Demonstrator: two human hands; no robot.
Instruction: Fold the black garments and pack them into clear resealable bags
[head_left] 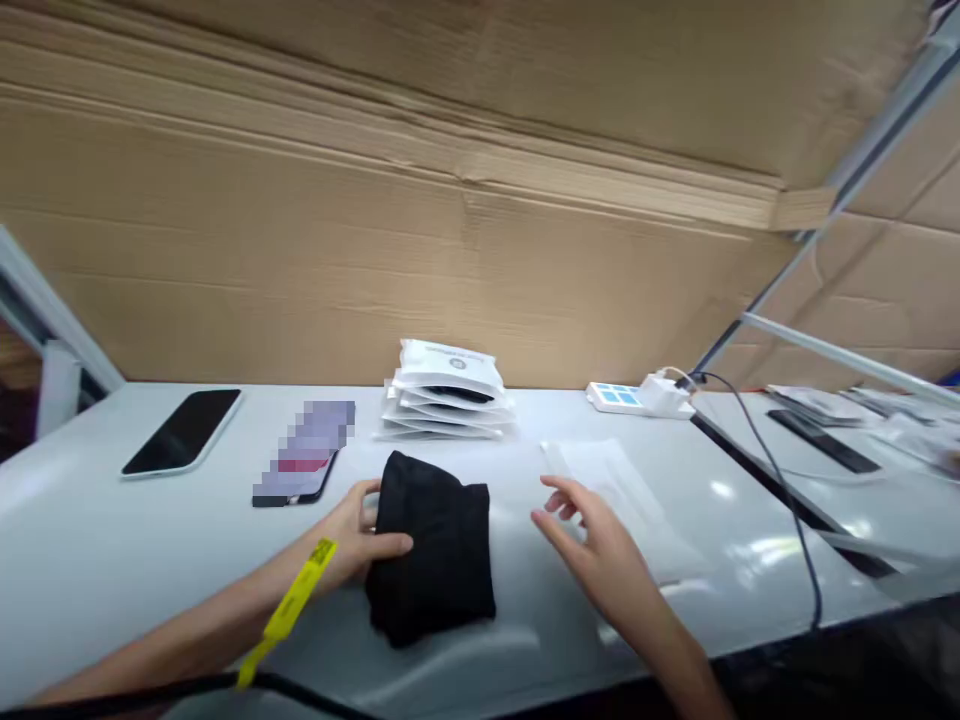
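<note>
A folded black cloth item (439,550), perhaps a garment, is at the front middle of the white table. My left hand (364,535) grips its left edge, thumb on top and fingers behind or under it. To the right, my right hand (589,530) hovers with thumb and fingers apart and nothing between them. Close to that hand lies a flat, translucent white plastic bag (630,500), partly hidden by the hand and wrist. Behind the cloth is a stack of filled white bags (450,390), the top one with a round printed mark.
Two phones lie on the left, one with a dark screen (184,432) and one with a blurred-out screen (307,455). A power strip (619,397) with a plugged-in charger (666,395) sits at the back right. A dark cable (780,470) crosses the table (360,670). Cardboard (450,250) walls the back.
</note>
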